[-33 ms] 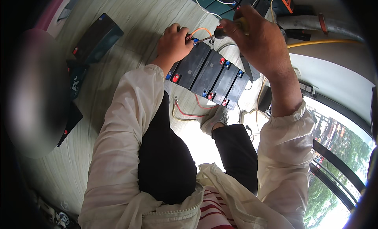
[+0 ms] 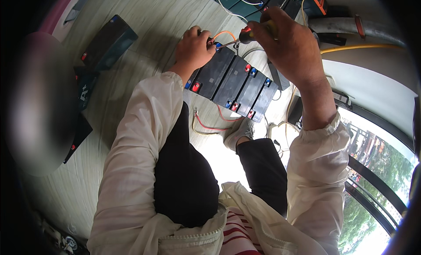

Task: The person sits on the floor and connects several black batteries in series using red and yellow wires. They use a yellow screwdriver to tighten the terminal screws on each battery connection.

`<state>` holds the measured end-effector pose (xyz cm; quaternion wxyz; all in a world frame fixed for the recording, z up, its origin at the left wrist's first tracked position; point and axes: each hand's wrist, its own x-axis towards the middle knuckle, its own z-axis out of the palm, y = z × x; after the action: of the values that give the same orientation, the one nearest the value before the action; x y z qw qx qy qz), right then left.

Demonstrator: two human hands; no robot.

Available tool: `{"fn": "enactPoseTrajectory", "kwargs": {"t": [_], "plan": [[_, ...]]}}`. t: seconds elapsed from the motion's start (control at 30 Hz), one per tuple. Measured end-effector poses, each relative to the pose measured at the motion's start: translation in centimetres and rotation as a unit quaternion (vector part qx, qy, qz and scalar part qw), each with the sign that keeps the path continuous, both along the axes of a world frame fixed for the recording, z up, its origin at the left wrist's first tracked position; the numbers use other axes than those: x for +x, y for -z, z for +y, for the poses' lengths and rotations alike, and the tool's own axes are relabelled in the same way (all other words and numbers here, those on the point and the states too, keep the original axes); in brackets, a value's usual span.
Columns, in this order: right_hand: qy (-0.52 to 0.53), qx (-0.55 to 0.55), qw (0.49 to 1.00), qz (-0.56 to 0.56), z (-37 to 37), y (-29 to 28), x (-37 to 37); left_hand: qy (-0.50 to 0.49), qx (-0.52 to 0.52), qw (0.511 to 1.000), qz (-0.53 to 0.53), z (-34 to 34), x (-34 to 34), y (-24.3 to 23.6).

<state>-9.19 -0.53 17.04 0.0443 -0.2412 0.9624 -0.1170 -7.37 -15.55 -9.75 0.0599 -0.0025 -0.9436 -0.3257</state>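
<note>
My right hand (image 2: 291,42) grips the yellow-and-dark handle of a screwdriver (image 2: 245,35), its shaft pointing left and slightly down. The tip meets a blue-marked terminal (image 2: 218,45) at the far corner of a row of black batteries (image 2: 223,75). Beside that terminal, my left hand (image 2: 193,48) rests at the battery edge with fingers curled and closed. An orange wire (image 2: 225,32) arches from the fingertips toward the right; what the fingers pinch is hidden. Red and blue terminals dot the battery tops.
Loose red wires (image 2: 208,127) lie on the floor near my shoe (image 2: 240,135). More batteries (image 2: 109,42) stand at the left, and a green-and-black group (image 2: 250,9) sits at the back. A grey pipe (image 2: 337,26) and a yellow cable (image 2: 364,48) run along the right wall.
The screwdriver handle has turned slightly in my right hand, showing more of its red part. My left hand and the batteries stay in place.
</note>
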Motion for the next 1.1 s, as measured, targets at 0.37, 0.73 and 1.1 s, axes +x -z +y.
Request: {"fn": "enactPoseTrajectory", "kwargs": {"t": [0.37,0.73,1.1], "plan": [[-0.039,0.028,0.997,0.065,0.1,0.2,-0.2,-0.001,0.0,1.0,0.006,0.2,0.0,-0.1],[0.044,0.054,0.996,-0.049,-1.4,-1.0,0.5,-0.001,0.004,1.0,-0.009,0.0,0.0,-0.1],[-0.065,0.005,0.998,0.019,-0.6,-0.4,0.0,-0.004,0.005,1.0,-0.002,0.1,0.0,-0.1]]}}
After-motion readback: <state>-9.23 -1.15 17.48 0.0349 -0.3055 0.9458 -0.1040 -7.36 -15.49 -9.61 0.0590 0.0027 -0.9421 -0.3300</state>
